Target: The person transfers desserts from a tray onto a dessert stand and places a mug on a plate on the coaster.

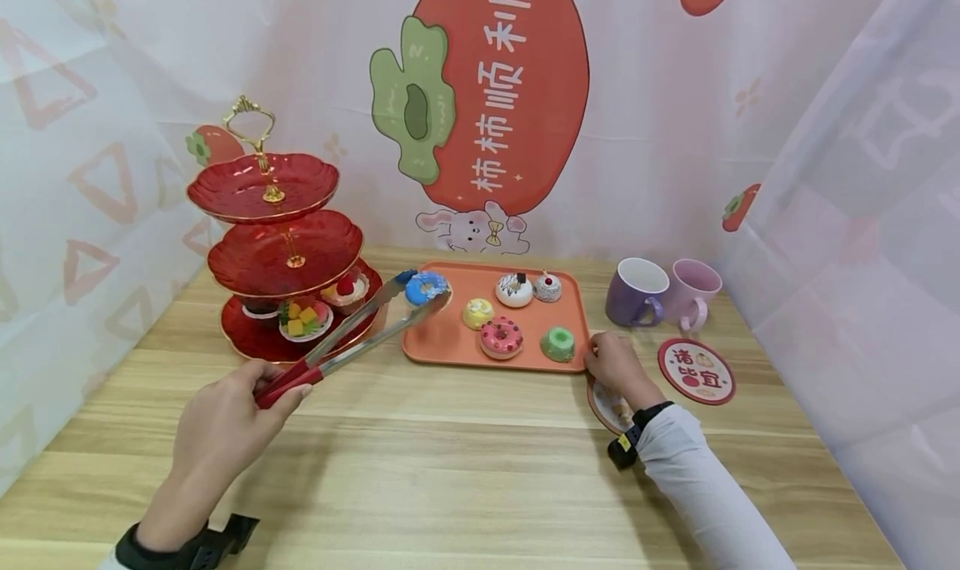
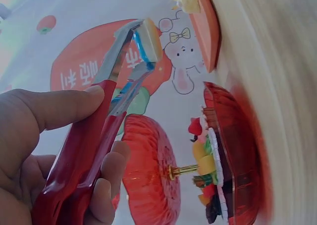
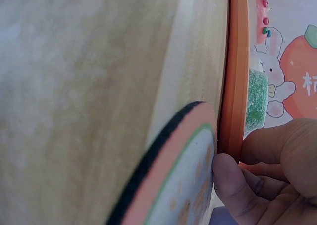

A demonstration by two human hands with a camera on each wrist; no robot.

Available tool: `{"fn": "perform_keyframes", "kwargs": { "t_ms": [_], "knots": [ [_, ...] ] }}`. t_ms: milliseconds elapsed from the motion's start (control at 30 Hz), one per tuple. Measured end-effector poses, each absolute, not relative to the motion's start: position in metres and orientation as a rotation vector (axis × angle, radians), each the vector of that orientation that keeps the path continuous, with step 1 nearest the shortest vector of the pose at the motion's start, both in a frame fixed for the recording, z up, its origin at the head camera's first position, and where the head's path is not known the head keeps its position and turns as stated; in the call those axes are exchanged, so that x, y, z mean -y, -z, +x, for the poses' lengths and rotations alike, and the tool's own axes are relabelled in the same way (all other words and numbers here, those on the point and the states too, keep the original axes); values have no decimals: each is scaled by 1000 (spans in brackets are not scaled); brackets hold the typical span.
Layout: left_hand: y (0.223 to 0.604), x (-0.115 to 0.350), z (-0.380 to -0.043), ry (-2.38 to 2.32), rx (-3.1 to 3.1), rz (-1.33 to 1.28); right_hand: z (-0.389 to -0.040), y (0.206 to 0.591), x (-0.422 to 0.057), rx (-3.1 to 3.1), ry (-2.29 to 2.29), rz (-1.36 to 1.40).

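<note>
My left hand [image 1: 228,420] grips red-handled tongs [image 1: 341,345], their metal arms reaching forward and right. Between the tong tips is a blue-iced donut [image 1: 427,289], which overlaps the left end of the orange tray [image 1: 457,360] in the head view. In the left wrist view the donut [image 2: 151,41] stands on edge between the tips, raised above the table. My right hand [image 1: 618,363] pinches the tray's near right corner with thumb and fingers. Under that hand lies a round coaster [image 1: 606,407], partly hidden, its edge right beside the tray in the right wrist view.
On the tray are a pink donut [image 1: 501,337], a white donut [image 1: 513,290], a green cake [image 1: 558,344] and other small cakes. A red three-tier stand [image 1: 285,253] with cupcakes stands left. Purple [image 1: 633,291] and pink mugs [image 1: 693,287] and another coaster [image 1: 697,371] are right.
</note>
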State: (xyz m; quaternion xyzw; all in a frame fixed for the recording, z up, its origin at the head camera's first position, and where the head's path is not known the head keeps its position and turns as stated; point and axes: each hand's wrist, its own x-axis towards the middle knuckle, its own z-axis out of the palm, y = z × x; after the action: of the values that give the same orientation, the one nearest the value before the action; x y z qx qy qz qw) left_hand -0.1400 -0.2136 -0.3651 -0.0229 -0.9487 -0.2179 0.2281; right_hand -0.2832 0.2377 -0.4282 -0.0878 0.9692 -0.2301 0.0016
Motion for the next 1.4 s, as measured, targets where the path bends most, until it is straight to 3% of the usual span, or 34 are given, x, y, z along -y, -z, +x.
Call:
{"fn": "perform_keyframes", "kwargs": {
  "t_ms": [600,1400],
  "knots": [
    [344,220,-131,528,2549,-35,-283,431,-234,-3059,702,-279],
    [332,247,-148,565,2585,128,-284,428,-238,-3063,695,-264]
  ]
}}
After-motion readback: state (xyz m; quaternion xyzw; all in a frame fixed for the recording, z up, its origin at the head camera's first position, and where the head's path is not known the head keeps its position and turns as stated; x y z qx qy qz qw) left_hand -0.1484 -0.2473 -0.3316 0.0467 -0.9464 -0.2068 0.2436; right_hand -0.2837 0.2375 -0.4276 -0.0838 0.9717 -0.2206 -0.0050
